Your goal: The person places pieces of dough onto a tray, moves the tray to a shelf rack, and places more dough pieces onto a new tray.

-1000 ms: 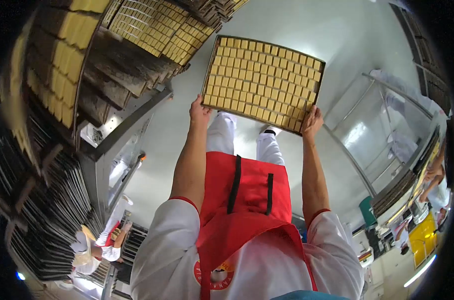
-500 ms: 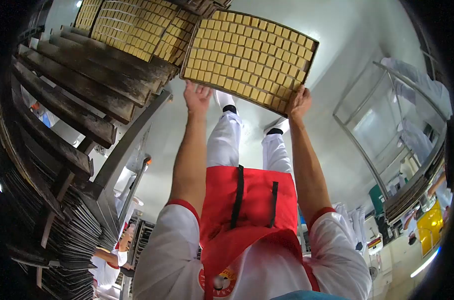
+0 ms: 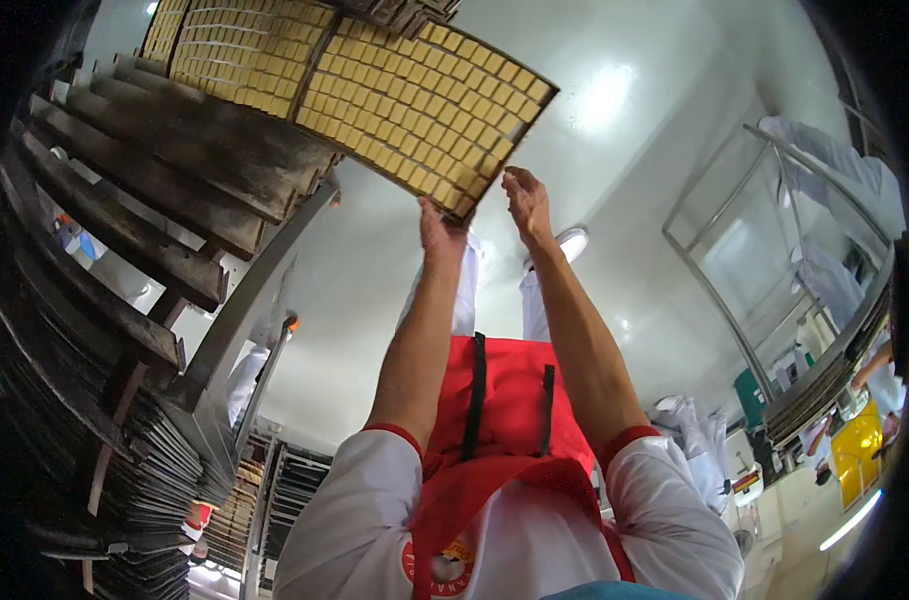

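A dark-rimmed baking tray (image 3: 425, 112) holds rows of small yellow rectangular dough pieces or cakes. It sits at the top of the view, its left edge against another filled tray (image 3: 237, 62). My left hand (image 3: 442, 235) grips the tray's near right corner, thumb at the rim; its other fingers are mostly hidden under the tray. Beside the tray's right edge is my right hand (image 3: 528, 208), fingers loosely bent and apart, seemingly off the rim and holding nothing.
On the left stands a tall metal rack (image 3: 260, 270) with dark trays (image 3: 145, 225) stacked in layers. A metal-framed trolley (image 3: 720, 275) is at the right. People in white clothing (image 3: 840, 170) are nearby, and a yellow panel (image 3: 859, 455) shows at far right.
The tray has moved left, up against the other filled tray. My left hand has shifted right along its near edge to the corner. My right hand has moved left and released the rim.
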A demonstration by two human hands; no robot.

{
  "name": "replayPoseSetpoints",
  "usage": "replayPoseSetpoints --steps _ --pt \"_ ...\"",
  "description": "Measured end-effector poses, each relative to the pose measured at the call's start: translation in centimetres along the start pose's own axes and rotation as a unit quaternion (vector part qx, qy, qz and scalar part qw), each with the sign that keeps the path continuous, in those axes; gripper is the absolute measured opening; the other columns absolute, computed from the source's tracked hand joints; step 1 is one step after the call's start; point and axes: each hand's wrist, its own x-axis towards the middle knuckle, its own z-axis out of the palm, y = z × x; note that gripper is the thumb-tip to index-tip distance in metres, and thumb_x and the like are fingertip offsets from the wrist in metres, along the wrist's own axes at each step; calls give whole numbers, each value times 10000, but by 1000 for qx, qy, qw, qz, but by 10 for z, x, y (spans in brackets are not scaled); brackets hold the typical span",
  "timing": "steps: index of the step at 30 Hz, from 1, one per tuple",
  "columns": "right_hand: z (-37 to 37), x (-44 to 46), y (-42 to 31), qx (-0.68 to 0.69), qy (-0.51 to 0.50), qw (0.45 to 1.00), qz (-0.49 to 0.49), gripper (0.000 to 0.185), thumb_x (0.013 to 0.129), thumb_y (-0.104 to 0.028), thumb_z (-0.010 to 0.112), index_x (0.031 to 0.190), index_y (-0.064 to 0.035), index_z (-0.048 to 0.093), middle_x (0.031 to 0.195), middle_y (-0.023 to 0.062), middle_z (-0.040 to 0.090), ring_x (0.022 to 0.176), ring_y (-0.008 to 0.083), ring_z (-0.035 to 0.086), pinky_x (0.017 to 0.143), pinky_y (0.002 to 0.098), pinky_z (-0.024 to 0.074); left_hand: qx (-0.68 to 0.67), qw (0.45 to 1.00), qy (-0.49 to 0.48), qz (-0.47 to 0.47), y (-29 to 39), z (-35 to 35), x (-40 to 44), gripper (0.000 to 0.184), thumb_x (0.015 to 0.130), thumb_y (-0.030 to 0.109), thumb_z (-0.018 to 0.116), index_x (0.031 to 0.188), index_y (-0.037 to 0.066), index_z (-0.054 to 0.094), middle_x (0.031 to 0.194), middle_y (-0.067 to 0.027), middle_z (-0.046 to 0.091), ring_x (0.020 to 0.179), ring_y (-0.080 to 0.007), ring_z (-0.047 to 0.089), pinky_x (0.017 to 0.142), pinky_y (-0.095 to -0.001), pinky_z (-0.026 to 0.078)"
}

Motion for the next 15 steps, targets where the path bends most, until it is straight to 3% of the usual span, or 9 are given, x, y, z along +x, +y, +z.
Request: replayPoseSetpoints --steps 1,3,6,8,10,11,12,13,15 --pt "-8 -4 -3 0 2 1000 1 468 1027 -396 616 1241 15 683 990 113 711 806 185 621 667 322 520 8 1000 -1 15 10 0 2 618 1066 596 430 1434 107 507 1382 -140 612 1221 -336 627 967 -530 575" --pt "-31 -14 -7 -14 -3 999 34 385 993 -304 646 1259 -31 705 1145 211 751 1043 313 727 958 390 540 -14 999 22 28 31 2 15 615 1057 593 460 1450 123 508 1418 -119 596 1250 -320 618 960 -523 585" --pt "-76 -35 16 -13 31 997 74 394 980 -300 671 1277 -43 701 1172 173 745 1091 272 707 951 377 542 -85 996 37 14 65 2 53 623 1046 611 470 1420 119 552 1361 -93 635 1194 -299 647 936 -493 599" --pt "-116 -41 82 -85 30 994 68 481 1001 -397 664 1298 -19 665 1196 159 718 1032 250 683 809 362 565 -159 987 14 20 88 -5 83 607 1069 540 480 1420 47 530 1464 -138 548 1282 -335 590 980 -571 550" --pt "-145 -65 108 -57 58 996 30 481 1002 -409 664 1288 -21 663 1168 146 719 1012 248 683 747 359 563 -161 984 47 64 108 3 101 557 1087 475 459 1425 37 523 1433 -132 565 1261 -342 595 1010 -561 529" --pt "-162 -72 120 -56 39 996 61 470 1001 -412 669 1284 -37 665 1158 122 719 945 216 672 683 335 540 -160 979 87 87 118 11 107 530 1088 440 461 1415 27 525 1396 -131 587 1247 -344 600 1019 -554 521" --pt "-174 -79 146 -95 57 991 70 475 992 -432 674 1284 -57 669 1078 78 710 864 164 638 651 308 514 -157 973 127 110 129 19 111 503 1090 405 463 1405 18 526 1359 -130 608 1232 -345 604 1028 -546 513" --pt "-187 -88 155 -102 58 990 81 492 982 -449 682 1288 -64 668 1033 57 694 836 146 618 642 299 504 -203 967 109 106 140 17 116 460 1091 340 471 1395 1 530 1318 -134 624 1214 -329 612 1027 -527 518" --pt "-206 -106 173 -108 61 988 93 510 972 -466 690 1292 -70 667 988 37 678 808 127 598 633 290 495 -162 974 79 136 156 9 132 428 1100 277 457 1406 -14 531 1362 -163 602 1240 -317 608 1057 -539 512"
